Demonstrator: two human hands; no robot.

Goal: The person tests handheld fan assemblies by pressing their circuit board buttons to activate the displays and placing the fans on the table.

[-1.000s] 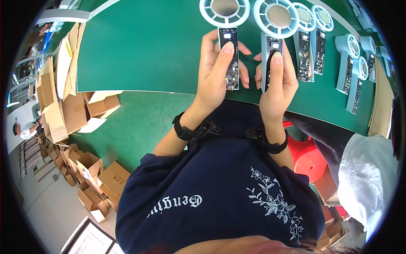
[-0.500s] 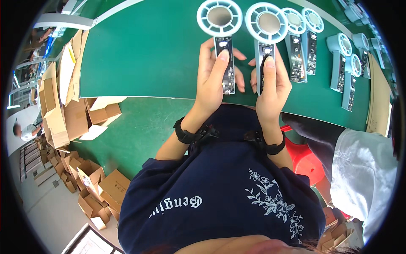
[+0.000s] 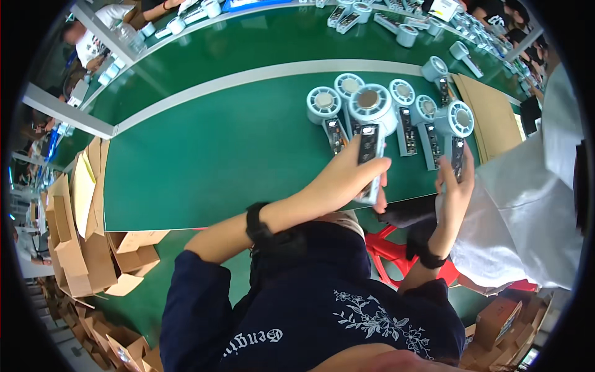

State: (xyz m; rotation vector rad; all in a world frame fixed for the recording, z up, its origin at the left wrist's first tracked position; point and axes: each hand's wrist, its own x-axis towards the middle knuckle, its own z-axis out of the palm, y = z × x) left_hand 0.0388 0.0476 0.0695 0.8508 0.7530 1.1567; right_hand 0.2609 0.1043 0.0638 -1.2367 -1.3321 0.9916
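My left hand (image 3: 344, 177) is closed round the handle of a pale blue handheld fan (image 3: 369, 144), its thumb across a dark circuit board bared along the handle. This fan's round ringed head hangs over others behind it. At the right, my right hand (image 3: 456, 195) has its fingers about the lower handle of another such fan (image 3: 459, 119), also with its board bared. Between my hands lie a fan (image 3: 406, 130) and a second fan (image 3: 429, 139), boards upward. Left of the held one is one more fan (image 3: 328, 111), and a partly hidden fan (image 3: 348, 84) sits behind.
Flattened cardboard (image 3: 486, 118) lies at the table's right end, near a person in a white garment (image 3: 514, 204). Open cartons (image 3: 83, 248) stand at the left. A pale rail (image 3: 248, 77) separates the green table (image 3: 204, 149) from a further bench with more fans. A red stool (image 3: 393, 254) is below.
My hands have moved apart, the right one toward the fans at the right, the left one now leaning across with its fan. The view has shifted, showing more of the far bench.
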